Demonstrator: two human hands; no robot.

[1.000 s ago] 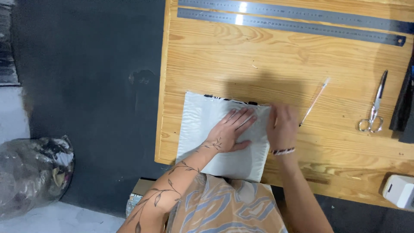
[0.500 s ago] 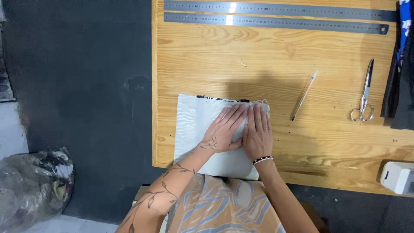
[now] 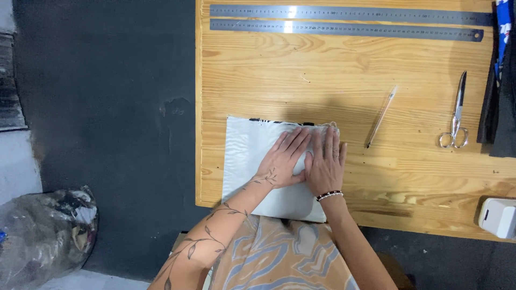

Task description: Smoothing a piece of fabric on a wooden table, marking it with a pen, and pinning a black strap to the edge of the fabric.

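Observation:
A folded white cloth (image 3: 250, 156) lies flat near the front edge of a wooden table (image 3: 333, 75). A dark patterned strip shows along its far edge. My left hand (image 3: 284, 158) rests palm down on the cloth, fingers spread toward the far right. My right hand (image 3: 325, 164) lies flat beside it on the cloth's right edge, thumbs almost touching. A beaded bracelet sits on my right wrist. Neither hand holds anything.
A pen (image 3: 380, 116) lies right of the cloth. Scissors (image 3: 456, 114) lie further right, beside dark folded fabric (image 3: 502, 96). Two long steel rulers (image 3: 344, 20) run along the far edge. A white box (image 3: 497, 216) sits at the front right corner. A plastic bag (image 3: 45, 233) is on the floor.
My right hand has slid left along the cloth and now lies next to my left hand. The view has shifted a little to the left.

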